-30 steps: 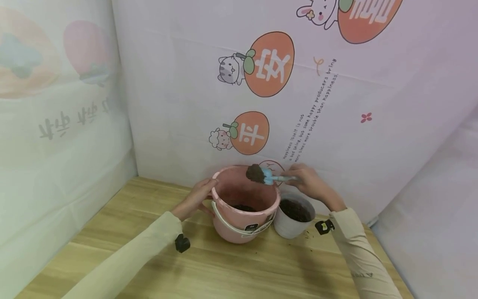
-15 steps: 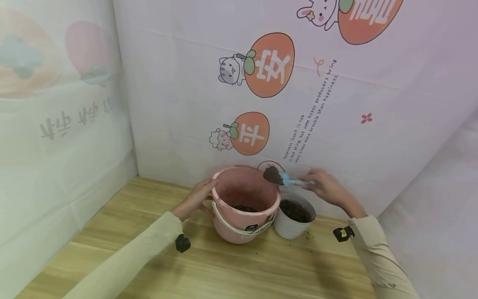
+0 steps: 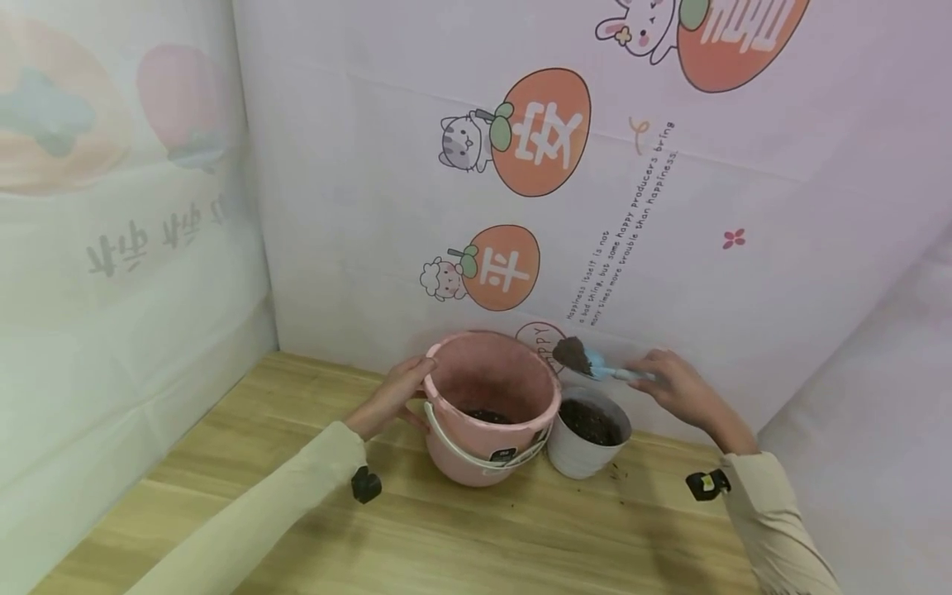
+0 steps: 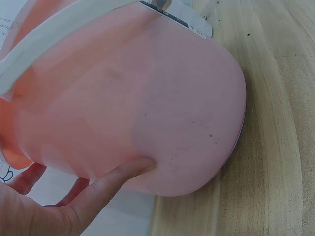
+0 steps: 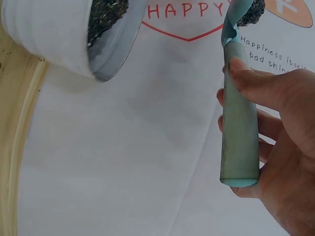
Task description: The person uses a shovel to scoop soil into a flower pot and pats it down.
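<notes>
A pink bucket [image 3: 476, 450] with a white handle stands upright on the table, dark soil at its bottom. My left hand [image 3: 390, 397] holds its left side, fingertips at the rim; in the left wrist view the thumb [image 4: 135, 167] presses on the pink wall. In the right wrist view, my right hand [image 5: 283, 113] grips the pale handle of a small blue trowel [image 5: 240, 113], thumb along the top. A heap of dark soil [image 3: 573, 355] sits on the trowel's blade, above the far rim of a white pot [image 3: 583, 459] holding soil.
Pot and bucket stand side by side on the wood-grain table [image 3: 446, 545], close to the printed cloth wall [image 3: 357, 273]. Another cloth wall [image 3: 134, 330] is on the left. A few soil crumbs [image 3: 617, 473] lie right of the pot.
My right hand has moved right with the loaded trowel, from over the bucket to above the white pot. The left hand and bucket stay in place.
</notes>
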